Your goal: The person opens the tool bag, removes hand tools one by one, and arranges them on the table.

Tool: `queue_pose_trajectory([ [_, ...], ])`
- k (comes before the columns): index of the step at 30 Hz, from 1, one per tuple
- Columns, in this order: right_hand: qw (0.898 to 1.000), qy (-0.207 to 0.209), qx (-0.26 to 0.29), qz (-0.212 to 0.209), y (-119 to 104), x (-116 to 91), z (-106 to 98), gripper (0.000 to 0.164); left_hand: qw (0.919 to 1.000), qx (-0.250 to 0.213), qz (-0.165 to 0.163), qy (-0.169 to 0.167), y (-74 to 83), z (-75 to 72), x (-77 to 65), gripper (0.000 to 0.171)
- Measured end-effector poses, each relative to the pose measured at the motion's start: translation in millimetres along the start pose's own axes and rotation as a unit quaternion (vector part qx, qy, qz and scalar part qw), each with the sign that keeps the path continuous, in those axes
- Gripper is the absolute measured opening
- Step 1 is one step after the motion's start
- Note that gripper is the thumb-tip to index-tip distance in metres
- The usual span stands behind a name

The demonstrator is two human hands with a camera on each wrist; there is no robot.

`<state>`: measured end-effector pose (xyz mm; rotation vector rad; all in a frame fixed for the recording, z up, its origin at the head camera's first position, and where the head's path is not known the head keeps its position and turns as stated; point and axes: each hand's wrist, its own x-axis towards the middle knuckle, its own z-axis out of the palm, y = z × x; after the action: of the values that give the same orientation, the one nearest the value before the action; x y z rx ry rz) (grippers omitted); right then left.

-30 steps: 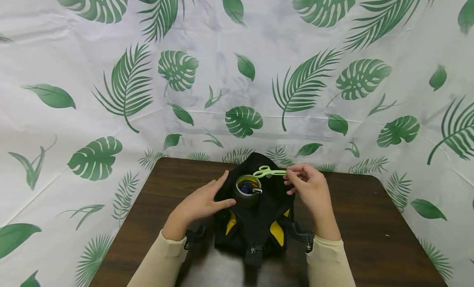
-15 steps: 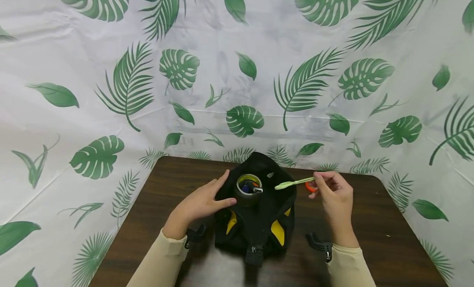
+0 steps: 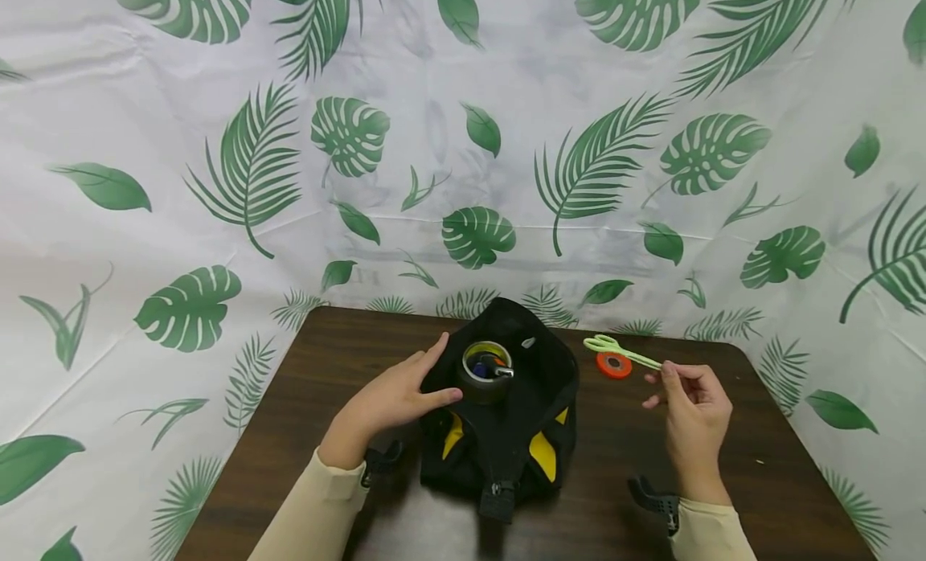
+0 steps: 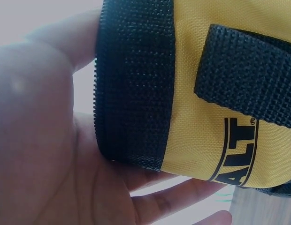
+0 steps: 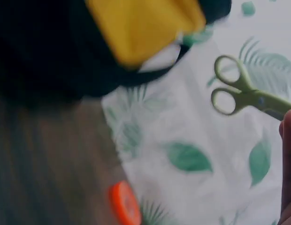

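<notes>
A black and yellow tool bag (image 3: 499, 456) stands with its mouth open, and my left hand (image 3: 387, 404) rests against its left side. The thumb and fingers of this hand lie spread and fairly straight; in the left wrist view the bag's zippered edge (image 4: 134, 89) lies against the hand. To the right of the bag my right hand (image 3: 696, 416) pinches light green scissors (image 3: 615, 348) near the blade end, handles pointing left. Just beyond or below the handles, an orange disc with a dark centre (image 3: 613, 366) lies on the table.
Inside the bag sits a round dark thing with a pale rim and yellow inner wall (image 3: 486, 352), holding blue, orange and shiny metal bits. A small whitish thing (image 3: 529, 342) shows behind it. The brown wooden table (image 3: 347, 344) meets a leaf-print cloth (image 3: 405, 143).
My right hand has carried the scissors from above the bag to its right, swinging them round on the way. The orange disc has come into sight. My left hand has kept its place.
</notes>
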<state>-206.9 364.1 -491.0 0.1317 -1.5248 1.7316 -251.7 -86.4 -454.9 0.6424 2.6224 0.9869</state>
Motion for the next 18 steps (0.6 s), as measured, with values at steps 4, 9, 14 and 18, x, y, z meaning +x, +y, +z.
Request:
queue_pose_trajectory([
  [4,0.999,0.031,-0.01,0.006,17.9,1.0,-17.4,0.028,1.0,0.001,-0.002,-0.001,0.7,-1.1,-0.5,0.103],
  [9,0.998,0.06,-0.024,0.012,38.1,3.6,-36.9,0.032,1.0,0.002,-0.002,0.0,0.7,-0.7,-0.2,0.103],
  [14,0.997,0.082,-0.011,0.012,54.7,5.3,-56.8,0.034,1.0,0.002,-0.002,0.002,0.3,0.8,-0.3,0.102],
  [18,0.993,0.114,0.024,0.011,64.1,5.9,-68.4,0.039,1.0,0.004,-0.002,0.002,-0.1,0.9,-0.1,0.101],
])
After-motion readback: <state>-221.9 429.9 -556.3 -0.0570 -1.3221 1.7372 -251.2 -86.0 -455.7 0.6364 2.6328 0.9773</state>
